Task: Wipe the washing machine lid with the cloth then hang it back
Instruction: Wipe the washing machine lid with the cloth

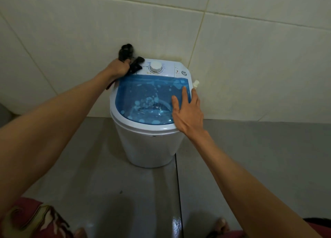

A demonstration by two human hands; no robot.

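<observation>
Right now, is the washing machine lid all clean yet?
Not yet. The blue lid shows pale spots all over, so little or no wiping looks done. In hand: the left hand clutches the dark cloth at the lid's back left corner, while the right hand rests flat on the lid. Left: wiping the lid, then hanging the cloth back.

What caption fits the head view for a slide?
Left hand holds a dark cloth by the washer's blue lid; right hand rests on it.

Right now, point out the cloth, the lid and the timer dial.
cloth (135, 65), head view, dark bunched fabric beside left hand.
lid (136, 94), head view, bare blue panel.
timer dial (156, 67), head view, white knob top.
</observation>
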